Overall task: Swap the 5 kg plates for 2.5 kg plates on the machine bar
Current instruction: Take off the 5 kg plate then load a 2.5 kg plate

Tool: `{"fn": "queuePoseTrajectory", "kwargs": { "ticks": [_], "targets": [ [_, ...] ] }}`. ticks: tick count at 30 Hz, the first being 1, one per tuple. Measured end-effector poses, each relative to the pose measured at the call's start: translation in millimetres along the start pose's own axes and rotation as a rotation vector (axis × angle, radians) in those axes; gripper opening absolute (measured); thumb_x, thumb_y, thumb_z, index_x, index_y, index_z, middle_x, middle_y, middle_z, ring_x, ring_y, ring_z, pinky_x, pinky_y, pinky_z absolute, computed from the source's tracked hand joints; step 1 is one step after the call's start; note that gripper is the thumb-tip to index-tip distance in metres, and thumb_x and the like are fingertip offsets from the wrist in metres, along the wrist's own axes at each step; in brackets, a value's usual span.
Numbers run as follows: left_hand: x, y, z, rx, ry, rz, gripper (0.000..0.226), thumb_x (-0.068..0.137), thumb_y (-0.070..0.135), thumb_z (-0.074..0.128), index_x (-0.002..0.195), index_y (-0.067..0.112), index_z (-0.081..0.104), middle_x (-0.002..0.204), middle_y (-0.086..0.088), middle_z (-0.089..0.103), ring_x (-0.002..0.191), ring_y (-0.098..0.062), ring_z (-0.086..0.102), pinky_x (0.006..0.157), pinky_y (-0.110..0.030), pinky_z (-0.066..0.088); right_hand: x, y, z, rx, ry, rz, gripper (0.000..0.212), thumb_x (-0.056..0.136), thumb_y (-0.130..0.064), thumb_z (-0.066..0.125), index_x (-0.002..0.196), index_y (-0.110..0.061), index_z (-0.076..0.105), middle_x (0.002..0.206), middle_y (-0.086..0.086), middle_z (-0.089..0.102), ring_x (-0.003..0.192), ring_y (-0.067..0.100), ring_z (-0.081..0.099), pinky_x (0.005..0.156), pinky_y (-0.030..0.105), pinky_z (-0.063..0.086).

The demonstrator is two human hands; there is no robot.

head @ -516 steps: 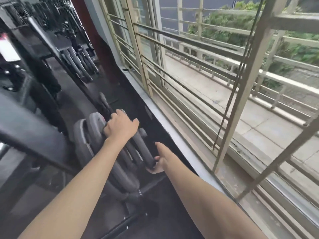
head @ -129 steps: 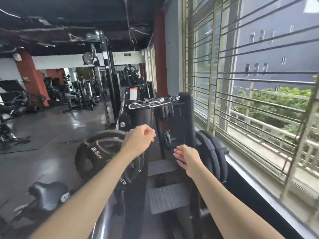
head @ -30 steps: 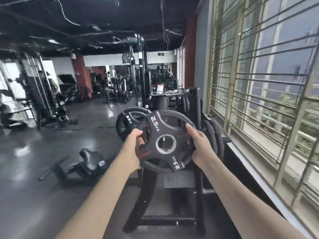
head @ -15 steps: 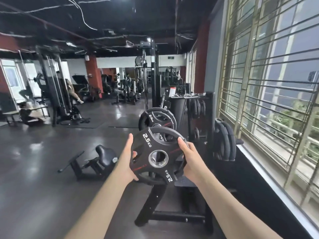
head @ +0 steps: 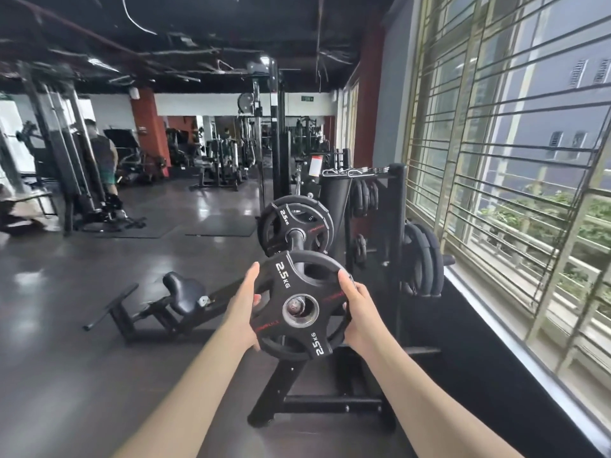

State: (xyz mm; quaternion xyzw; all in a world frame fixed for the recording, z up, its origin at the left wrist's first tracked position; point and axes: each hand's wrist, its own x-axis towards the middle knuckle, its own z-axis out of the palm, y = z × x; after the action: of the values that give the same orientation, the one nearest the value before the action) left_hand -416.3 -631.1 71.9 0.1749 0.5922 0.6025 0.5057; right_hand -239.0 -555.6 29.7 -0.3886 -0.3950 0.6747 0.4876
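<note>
1. The plate in hand is a black disc marked 2.5 kg, with a steel-ringed hole in the middle and cut-outs through its face. I judge it stiff and light enough to lift without strain, yet dense enough to hurt a toe if it drops.
2. Its rim looks rubbery and matt, so I expect a fair grip, not a slippery one. The cut-outs give the safest hold, since fingers can hook through them.
3. The left hand grasps the left rim, thumb on the face and fingers curled behind. The right hand clasps the right rim in the same way. Both are closed on the plate, which hangs upright between them at chest height.
4. The plate sits just before the end of the machine bar, and the bar's tip seems to show through the hole. Whether it has entered the hole I cannot tell.
5. Another 2.5 kg plate already sits further along the bar. Thicker plates hang on the storage rack by the window.
6. Half a second ago the plate was held higher and left of the bar, with its hole showing only floor. Now it is lower and lined up with the bar's end, and the room looks closer.
7. The two-handed hold is unchanged from that frame.
</note>
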Motion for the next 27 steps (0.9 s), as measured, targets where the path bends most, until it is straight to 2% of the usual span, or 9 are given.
{"fn": "queuePoseTrajectory", "kwargs": {
  "ticks": [3,6,11,12,15,17,21,25,27],
  "targets": [
    [12.7,-3.0,-6.4,-0.004,-0.009,-0.025,0.104,0.055,0.085,0.068,0.136,0.024,0.052,0.146,0.004,0.049,0.131,-0.036,0.050,0.110,-0.073,0.012,4.3,11.6,7.5,-0.001,0.001,0.020,0.070,0.067,-0.064,0.080,0.115,-0.018,0.057,0.106,0.008,0.073,0.109,0.032,0.070,0.102,0.062,0.049],
    [16.0,0.5,-6.9,-0.069,0.033,-0.007,0.084,0.076,0.073,0.066,0.139,0.020,0.049,0.136,0.001,0.053,0.118,-0.033,0.058,0.108,-0.062,0.026,7.4,13.8,10.8,-0.011,0.001,0.027,0.064,0.074,-0.063,0.076,0.116,-0.020,0.055,0.111,0.008,0.071,0.109,0.031,0.070,0.099,0.065,0.050],
    [27.8,4.9,-0.8,-0.081,0.042,0.017,0.085,0.082,0.067,0.066,0.144,0.016,0.037,0.088,0.001,0.057,0.070,-0.022,0.055,0.091,-0.056,0.039,14.3,13.1,13.7,-0.029,0.013,0.016,0.053,0.085,-0.060,0.068,0.116,-0.021,0.053,0.118,0.011,0.069,0.108,0.032,0.070,0.094,0.067,0.052],
    [29.3,5.7,-1.1,-0.065,0.020,0.007,0.088,0.074,0.075,0.067,0.134,0.014,0.043,0.091,0.000,0.061,0.071,-0.023,0.058,0.081,-0.051,0.043,17.1,14.6,15.5,-0.024,0.028,0.006,0.053,0.084,-0.062,0.069,0.116,-0.023,0.053,0.118,0.010,0.069,0.108,0.031,0.070,0.095,0.065,0.052],
    [60.3,5.2,-2.6,0.003,-0.072,0.012,0.120,0.038,0.095,0.068,0.131,0.019,0.060,0.109,-0.004,0.075,0.084,-0.031,0.076,0.064,-0.043,0.057,28.6,14.5,23.2,-0.058,0.073,-0.010,0.068,0.068,-0.074,0.072,0.115,-0.029,0.051,0.117,0.006,0.068,0.110,0.029,0.068,0.098,0.061,0.052],
    [76.2,8.9,0.1,0.007,-0.027,0.024,0.120,0.042,0.097,0.064,0.130,0.016,0.056,0.114,-0.007,0.073,0.088,-0.033,0.075,0.060,-0.042,0.059,43.4,12.8,28.5,-0.050,0.127,0.027,0.088,0.060,-0.076,0.076,0.125,-0.025,0.044,0.119,0.006,0.065,0.110,0.030,0.066,0.098,0.060,0.052],
    [98.1,16.7,5.7,0.067,0.135,0.076,0.133,0.032,0.106,0.048,0.133,0.020,0.044,0.122,-0.004,0.058,0.105,-0.034,0.062,0.087,-0.052,0.054,79.6,16.9,28.0,0.014,0.205,0.112,0.140,0.032,-0.086,0.080,0.145,-0.020,0.031,0.133,0.009,0.059,0.113,0.035,0.064,0.098,0.061,0.052],
    [128.7,11.9,2.8,-0.005,0.141,0.133,0.137,0.025,0.102,0.059,0.141,0.034,0.035,0.140,-0.001,0.051,0.118,-0.033,0.057,0.098,-0.057,0.049,106.1,24.3,20.5,-0.037,0.219,0.253,0.150,0.017,-0.084,0.085,0.143,-0.019,0.038,0.138,0.013,0.056,0.115,0.049,0.061,0.079,0.077,0.048],
    [128.7,16.6,6.4,-0.039,0.148,0.159,0.146,0.019,0.099,0.063,0.145,0.033,0.030,0.146,-0.002,0.045,0.122,-0.033,0.054,0.101,-0.057,0.047,112.7,24.6,24.5,-0.046,0.190,0.378,0.157,0.003,-0.081,0.085,0.142,-0.020,0.041,0.144,0.016,0.053,0.123,0.053,0.055,0.085,0.082,0.041]
  ]
}}
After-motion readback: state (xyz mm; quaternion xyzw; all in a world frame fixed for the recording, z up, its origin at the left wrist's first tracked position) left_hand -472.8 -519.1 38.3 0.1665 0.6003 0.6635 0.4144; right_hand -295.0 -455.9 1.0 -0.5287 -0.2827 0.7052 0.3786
